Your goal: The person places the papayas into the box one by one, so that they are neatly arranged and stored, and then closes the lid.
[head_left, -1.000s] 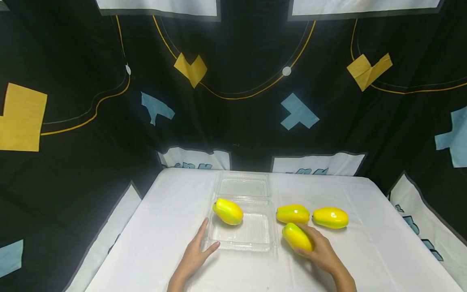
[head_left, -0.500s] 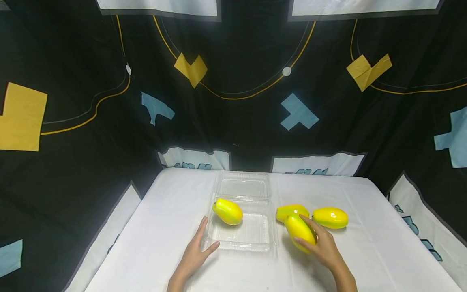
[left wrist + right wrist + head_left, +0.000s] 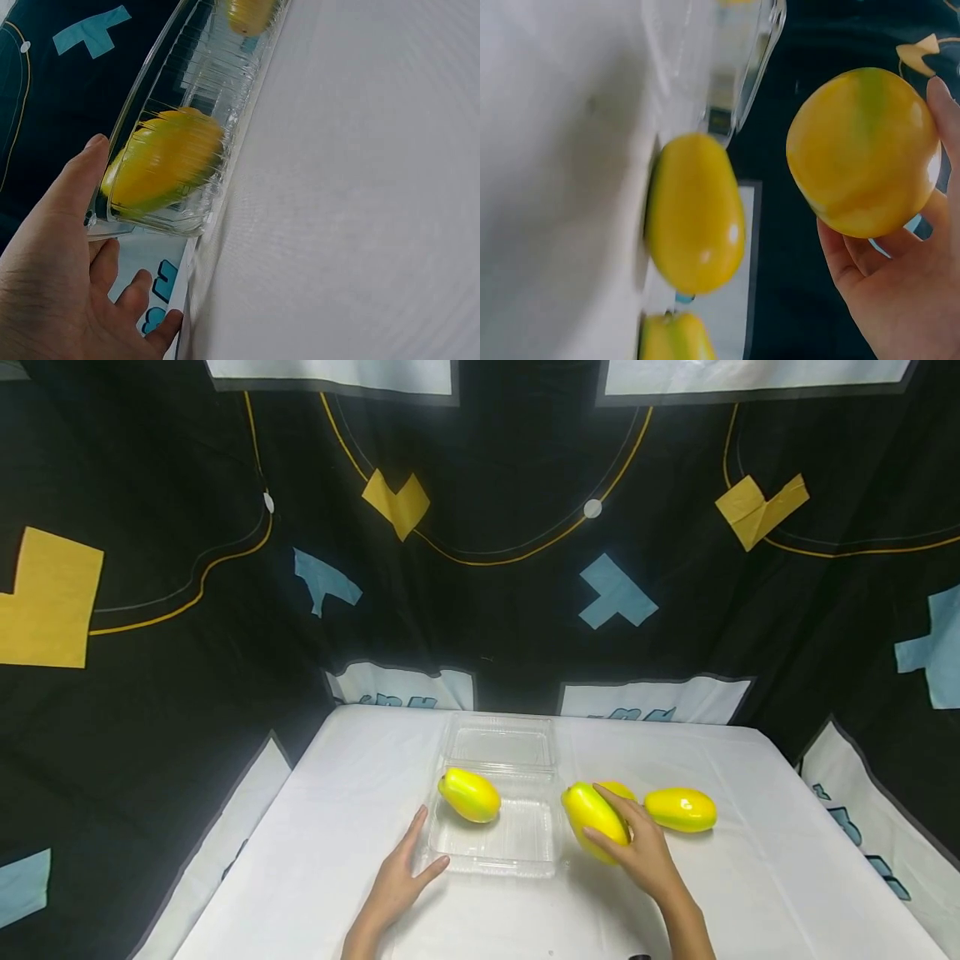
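Note:
A yellow-green papaya is gripped by my right hand, thumb on the near side and fingers over the far side. It is raised off the table, just right of the clear plastic clamshell container. In the right wrist view, that papaya appears end-on in the hand. Another papaya lies in the left part of the container's base. My left hand stays by the container's left front corner with fingers extended. Whether it touches the wall is hard to tell.
Behind the held fruit, one papaya is partly hidden on the table; another papaya lies to its right. The container's lid is folded back flat, away from me. White cloth covers the table; a dark decorated curtain hangs behind.
My right hand has lifted its papaya and carried it left and away from me, toward the container's right edge. The left hand has stayed almost still.

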